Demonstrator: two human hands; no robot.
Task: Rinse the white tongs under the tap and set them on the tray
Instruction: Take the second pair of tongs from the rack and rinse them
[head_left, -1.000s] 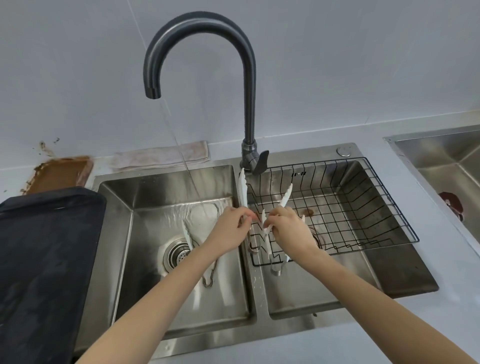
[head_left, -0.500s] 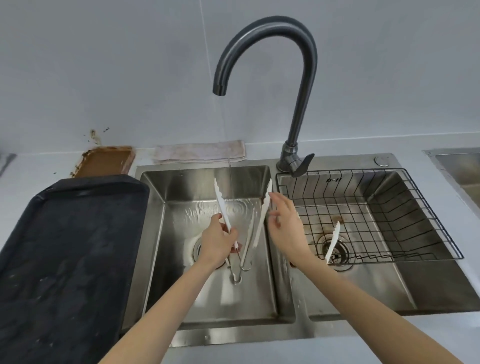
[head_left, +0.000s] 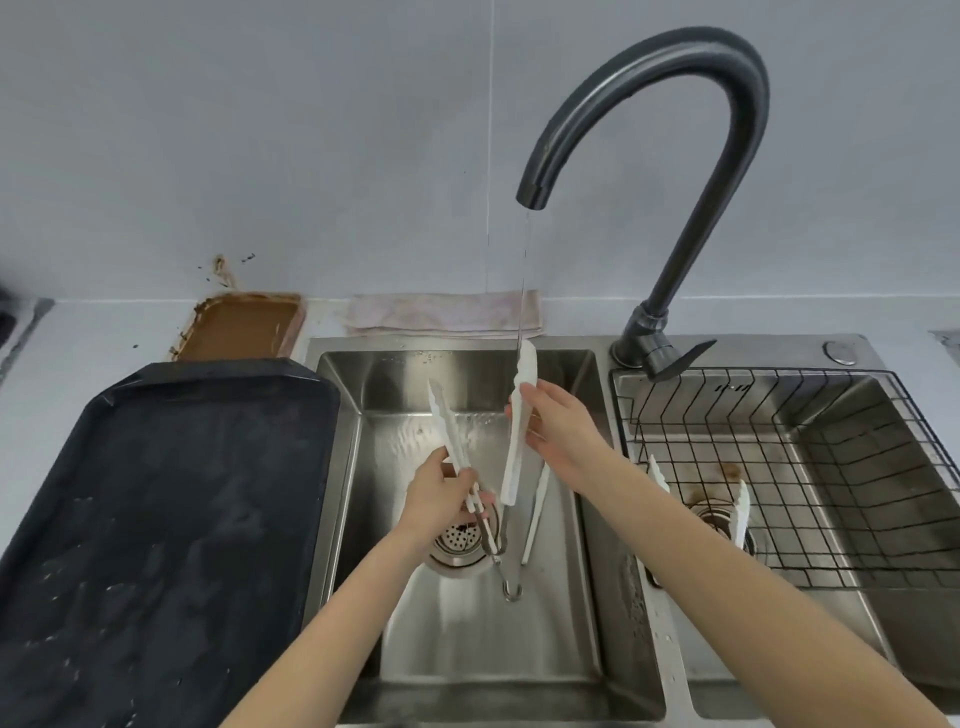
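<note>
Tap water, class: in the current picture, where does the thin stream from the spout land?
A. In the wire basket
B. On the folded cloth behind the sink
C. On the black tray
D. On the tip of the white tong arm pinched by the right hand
D: the stream from the tap meets the upper tip of the white tongs held by the right hand over the left sink basin.

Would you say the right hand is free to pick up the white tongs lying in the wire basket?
Probably not yet: the right hand is gripping one arm of the tongs under the stream. The spare tongs in the wire basket lie uncovered.
</note>
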